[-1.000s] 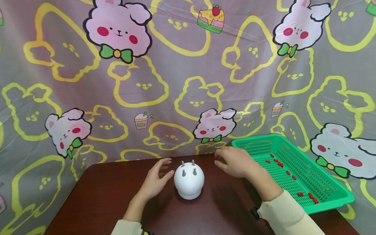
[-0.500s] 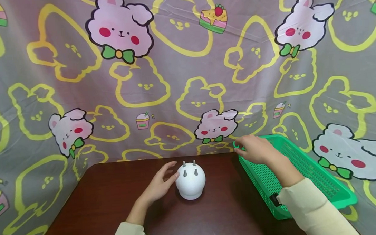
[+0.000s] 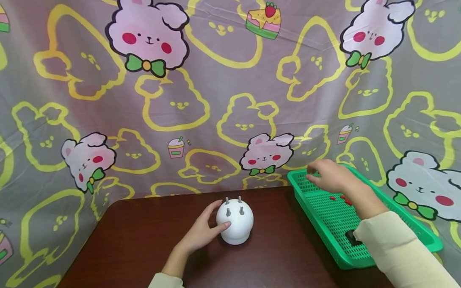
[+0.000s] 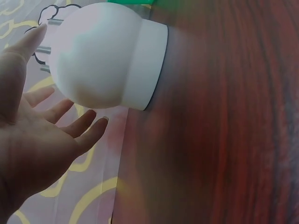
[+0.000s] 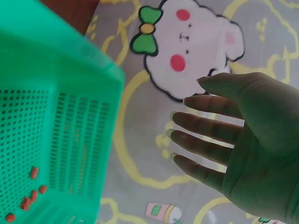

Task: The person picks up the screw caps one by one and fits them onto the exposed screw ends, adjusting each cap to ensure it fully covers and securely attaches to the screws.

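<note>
A white ball-shaped object (image 3: 237, 224) with several grey pegs on top stands upright on its short round base. My left hand (image 3: 203, 232) is at its left side, the thumb overlapping the front of the ball in the head view. In the left wrist view the left hand's fingers (image 4: 88, 130) are spread and loosely bent beside the ball; whether they touch it I cannot tell. My right hand (image 3: 330, 176) hovers over the far part of a green basket (image 3: 321, 232), fingers relaxed and holding nothing. Small red pieces (image 3: 347, 200) lie on the basket floor, partly hidden by the right arm.
Both things stand on a dark reddish-brown table (image 3: 142, 232), the basket at its right side. A grey curtain (image 3: 213, 85) with cartoon rabbits hangs behind the table. The basket's raised walls surround the red pieces.
My right hand has moved rightward from beside the ball to over the basket. My left hand has come closer to the ball, its thumb now in front. The ball stays in place.
</note>
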Tool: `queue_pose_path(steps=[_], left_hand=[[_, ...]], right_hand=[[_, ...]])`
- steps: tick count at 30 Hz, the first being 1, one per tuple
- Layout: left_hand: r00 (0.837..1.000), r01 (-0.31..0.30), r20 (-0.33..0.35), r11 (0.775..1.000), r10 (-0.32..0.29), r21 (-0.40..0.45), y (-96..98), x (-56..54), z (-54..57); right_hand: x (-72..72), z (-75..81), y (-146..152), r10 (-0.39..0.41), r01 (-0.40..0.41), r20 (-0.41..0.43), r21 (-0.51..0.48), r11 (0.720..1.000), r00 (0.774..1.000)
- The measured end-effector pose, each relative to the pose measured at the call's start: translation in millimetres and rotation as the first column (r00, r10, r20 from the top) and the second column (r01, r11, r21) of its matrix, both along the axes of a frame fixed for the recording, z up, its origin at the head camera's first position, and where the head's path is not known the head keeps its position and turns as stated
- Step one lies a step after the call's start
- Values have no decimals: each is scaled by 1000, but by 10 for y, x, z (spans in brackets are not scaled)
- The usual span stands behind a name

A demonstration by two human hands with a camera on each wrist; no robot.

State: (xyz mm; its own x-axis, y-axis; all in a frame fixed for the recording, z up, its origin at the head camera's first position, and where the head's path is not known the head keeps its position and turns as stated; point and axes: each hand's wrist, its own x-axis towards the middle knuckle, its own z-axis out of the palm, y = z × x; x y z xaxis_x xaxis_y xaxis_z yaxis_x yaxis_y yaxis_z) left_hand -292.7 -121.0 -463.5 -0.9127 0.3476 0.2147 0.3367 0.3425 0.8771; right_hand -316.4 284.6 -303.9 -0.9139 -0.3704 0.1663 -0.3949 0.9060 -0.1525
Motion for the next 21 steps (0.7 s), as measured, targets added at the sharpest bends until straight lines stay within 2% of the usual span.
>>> queue_pose_path(steps=[7, 18, 21], left_hand=[[1000, -25, -12, 999, 25, -27, 122, -14, -57], [998, -53, -30, 998, 52, -29, 213, -65, -76], [997, -70, -47, 997, 69, -20, 232, -77, -83]], right_hand=[[-100, -135, 269, 1, -1, 13, -31, 1000, 1000], [-259, -329, 647, -23, 40, 126, -132, 990, 992], [-287, -370, 731, -31, 49, 132, -141, 989, 991]])
